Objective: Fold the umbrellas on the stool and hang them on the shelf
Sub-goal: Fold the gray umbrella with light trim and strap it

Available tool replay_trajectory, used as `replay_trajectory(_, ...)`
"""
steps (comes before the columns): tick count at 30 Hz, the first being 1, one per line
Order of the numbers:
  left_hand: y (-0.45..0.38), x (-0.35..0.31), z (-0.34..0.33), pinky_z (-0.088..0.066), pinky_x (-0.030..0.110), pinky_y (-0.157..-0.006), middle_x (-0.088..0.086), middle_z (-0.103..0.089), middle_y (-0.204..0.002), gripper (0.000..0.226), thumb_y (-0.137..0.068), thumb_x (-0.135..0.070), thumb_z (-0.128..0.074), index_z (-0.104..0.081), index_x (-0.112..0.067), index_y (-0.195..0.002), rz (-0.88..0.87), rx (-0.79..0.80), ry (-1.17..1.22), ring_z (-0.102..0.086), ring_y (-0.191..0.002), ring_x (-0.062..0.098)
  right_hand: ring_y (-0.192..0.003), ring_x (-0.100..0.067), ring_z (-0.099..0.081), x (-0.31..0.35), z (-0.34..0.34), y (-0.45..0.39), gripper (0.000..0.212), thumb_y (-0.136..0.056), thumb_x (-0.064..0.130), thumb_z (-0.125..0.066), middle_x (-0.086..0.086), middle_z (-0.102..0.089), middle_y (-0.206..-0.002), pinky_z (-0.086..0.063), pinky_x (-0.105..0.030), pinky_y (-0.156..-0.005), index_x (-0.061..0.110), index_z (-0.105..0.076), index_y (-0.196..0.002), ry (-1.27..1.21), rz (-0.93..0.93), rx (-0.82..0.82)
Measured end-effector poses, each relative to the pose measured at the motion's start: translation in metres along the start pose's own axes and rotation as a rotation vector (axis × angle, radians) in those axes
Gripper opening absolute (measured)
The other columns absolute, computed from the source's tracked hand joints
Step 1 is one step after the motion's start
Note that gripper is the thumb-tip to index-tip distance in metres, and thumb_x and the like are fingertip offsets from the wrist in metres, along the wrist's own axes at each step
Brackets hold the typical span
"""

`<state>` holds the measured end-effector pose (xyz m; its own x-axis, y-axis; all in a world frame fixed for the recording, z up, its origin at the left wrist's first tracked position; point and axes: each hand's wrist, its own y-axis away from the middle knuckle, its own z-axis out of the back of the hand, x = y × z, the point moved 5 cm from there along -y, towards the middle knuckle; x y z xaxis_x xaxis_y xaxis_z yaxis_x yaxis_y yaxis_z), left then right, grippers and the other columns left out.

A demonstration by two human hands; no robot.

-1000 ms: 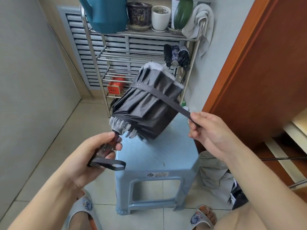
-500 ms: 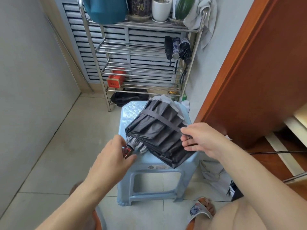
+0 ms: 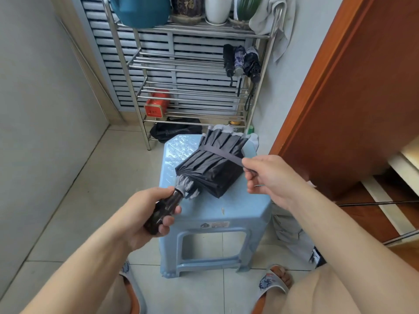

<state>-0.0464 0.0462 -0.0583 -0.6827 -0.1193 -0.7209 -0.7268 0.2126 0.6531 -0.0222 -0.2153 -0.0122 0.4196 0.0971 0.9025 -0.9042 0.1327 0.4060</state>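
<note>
A black folding umbrella [image 3: 210, 168] is held low over the light blue plastic stool [image 3: 215, 214], its canopy gathered in pleats. My left hand [image 3: 145, 211] grips its dark handle [image 3: 162, 210]. My right hand [image 3: 269, 177] pinches the end of the grey closure strap [image 3: 222, 154], which runs taut across the canopy. A metal shelf [image 3: 192, 87] stands behind the stool. Three folded umbrellas [image 3: 241, 62] hang at its right side.
On the shelf's top sit a teal container [image 3: 140, 10], pots [image 3: 217, 7] and a grey cloth [image 3: 274, 21]. A red tin [image 3: 156, 105] is on a lower rung, a black bag [image 3: 174, 131] beneath. A wooden door [image 3: 353, 82] stands right, a wall left.
The umbrella came down from in front of the shelf to just over the stool. My right hand has pulled the strap round the canopy, and my left hand now grips the handle lower.
</note>
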Motion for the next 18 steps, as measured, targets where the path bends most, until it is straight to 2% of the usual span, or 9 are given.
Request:
replay_trajectory(2, 0.004, 0.005, -0.006, -0.029, 0.018, -0.037, 0.01, -0.054, -0.073, 0.017, -0.102, -0.026, -0.052, -0.055, -0.014, -0.091, 0.132, 0.13, 0.15, -0.036, -0.043, 0.012, -0.051, -0.017, -0.05, -0.005, -0.004, -0.005, 0.022, -0.101, 0.02, -0.06, -0.003, -0.054, -0.064, -0.054, -0.032, -0.062, 0.011, -0.057, -0.081, 0.026, -0.021, -0.006)
replay_trajectory(4, 0.005, 0.009, -0.009, -0.033, 0.019, -0.037, 0.008, -0.05, -0.072, 0.017, -0.1, -0.026, -0.051, -0.055, -0.014, -0.089, 0.204, 0.188, 0.247, -0.035, -0.042, 0.012, -0.055, -0.017, -0.055, -0.008, -0.008, -0.01, 0.023, -0.101, 0.023, -0.06, -0.003, -0.057, -0.067, -0.056, -0.034, -0.067, 0.011, -0.057, -0.081, 0.047, -0.017, -0.004)
replay_trajectory(6, 0.005, 0.011, -0.009, -0.039, 0.023, -0.041, 0.008, -0.048, -0.071, 0.016, -0.098, -0.025, -0.052, -0.056, -0.013, -0.088, 0.236, 0.217, 0.289, -0.038, -0.044, 0.016, -0.062, -0.017, -0.06, -0.011, -0.013, -0.013, 0.025, -0.101, 0.025, -0.06, -0.003, -0.06, -0.07, -0.058, -0.036, -0.071, 0.012, -0.058, -0.08, 0.074, -0.019, 0.001)
replay_trajectory(8, 0.005, 0.014, -0.008, -0.039, 0.024, -0.044, 0.01, -0.048, -0.071, 0.016, -0.096, -0.028, -0.055, -0.056, -0.014, -0.088, 0.223, 0.238, 0.25, -0.04, -0.048, 0.02, -0.072, -0.02, -0.064, -0.015, -0.02, -0.014, 0.025, -0.102, 0.024, -0.059, -0.004, -0.062, -0.076, -0.06, -0.037, -0.073, 0.012, -0.058, -0.08, 0.085, -0.033, 0.011)
replay_trajectory(10, 0.004, 0.015, -0.009, -0.033, 0.024, -0.045, 0.011, -0.051, -0.072, 0.021, -0.096, -0.035, -0.061, -0.056, -0.015, -0.09, 0.132, 0.214, 0.075, -0.04, -0.05, 0.021, -0.08, -0.024, -0.067, -0.019, -0.029, -0.013, 0.021, -0.103, 0.022, -0.057, -0.007, -0.064, -0.082, -0.061, -0.037, -0.074, 0.011, -0.059, -0.086, 0.058, -0.053, 0.045)
replay_trajectory(11, 0.003, 0.013, -0.008, -0.031, 0.024, -0.045, 0.011, -0.053, -0.072, 0.025, -0.096, -0.037, -0.066, -0.056, -0.014, -0.092, 0.042, 0.153, -0.059, -0.041, -0.049, 0.021, -0.083, -0.026, -0.069, -0.02, -0.032, -0.012, 0.019, -0.104, 0.021, -0.056, -0.009, -0.067, -0.086, -0.061, -0.037, -0.076, 0.009, -0.06, -0.09, 0.046, -0.061, 0.066)
replay_trajectory(13, 0.004, 0.006, -0.004, -0.031, 0.024, -0.041, 0.009, -0.053, -0.069, 0.033, -0.093, -0.032, -0.075, -0.051, -0.01, -0.096, -0.187, -0.035, -0.331, -0.045, -0.045, 0.023, -0.084, -0.028, -0.073, -0.021, -0.036, -0.011, 0.017, -0.105, 0.021, -0.054, -0.011, -0.07, -0.091, -0.061, -0.037, -0.079, 0.007, -0.061, -0.095, 0.036, -0.066, 0.088)
replay_trajectory(15, 0.007, -0.005, 0.003, -0.036, 0.027, -0.04, 0.006, -0.061, -0.064, 0.028, -0.091, -0.031, -0.077, -0.054, -0.016, -0.094, -0.396, -0.197, -0.573, -0.053, -0.044, 0.022, -0.078, -0.027, -0.074, -0.022, -0.034, -0.011, 0.018, -0.104, 0.019, -0.054, -0.012, -0.068, -0.086, -0.061, -0.036, -0.075, 0.008, -0.059, -0.09, 0.07, -0.07, 0.061)
replay_trajectory(18, 0.009, -0.019, 0.016, -0.049, 0.036, -0.059, -0.008, -0.063, -0.07, 0.023, -0.092, -0.047, -0.069, -0.058, -0.028, -0.09, -0.682, -0.481, -1.123, -0.06, -0.073, 0.02, -0.058, -0.022, -0.065, -0.022, -0.029, -0.011, 0.023, -0.1, 0.02, -0.055, -0.009, -0.058, -0.074, -0.056, -0.034, -0.06, 0.01, -0.055, -0.079, 0.188, -0.072, 0.003)
